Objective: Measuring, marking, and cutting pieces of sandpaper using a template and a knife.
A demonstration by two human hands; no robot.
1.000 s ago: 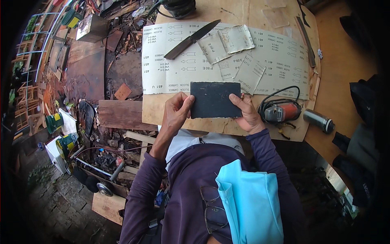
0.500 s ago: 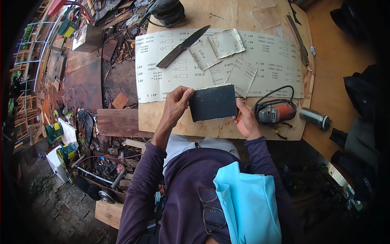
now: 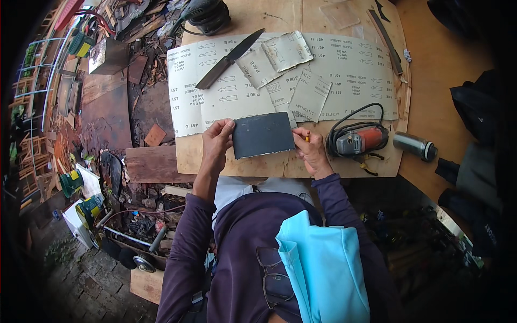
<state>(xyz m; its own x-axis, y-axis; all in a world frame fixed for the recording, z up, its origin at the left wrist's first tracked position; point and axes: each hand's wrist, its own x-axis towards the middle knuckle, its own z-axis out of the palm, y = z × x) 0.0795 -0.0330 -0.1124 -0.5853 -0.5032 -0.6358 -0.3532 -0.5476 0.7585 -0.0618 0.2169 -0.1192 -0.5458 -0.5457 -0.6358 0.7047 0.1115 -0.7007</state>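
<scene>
Between my two hands is a dark rectangular piece of sandpaper (image 3: 263,135), grit side up, with ragged light edges. My left hand (image 3: 216,141) pinches its left edge, thumb on top. At the right edge, the fingers of my right hand (image 3: 314,152) are closed around a thin yellow tool (image 3: 307,138); its kind is unclear. Those fingertips meet the sandpaper's edge. Just beyond lie cut sandpaper pieces (image 3: 311,96), backing side up, on a large sandpaper sheet (image 3: 226,110). A dark-handled knife (image 3: 230,58) rests slantwise on that sheet, left of the pieces.
A red and grey power tool (image 3: 362,141) with a coiled cord lies right of my right hand, beside pliers (image 3: 367,163). Further right stands a bottle (image 3: 414,146). A dark sander (image 3: 207,17) sits at the far edge of the wooden board (image 3: 242,169). Wood scraps litter the left.
The view has shifted slightly, moving the scene left and up. My right fingers have moved up along the sandpaper's right edge, and the yellow tool shows more plainly.
</scene>
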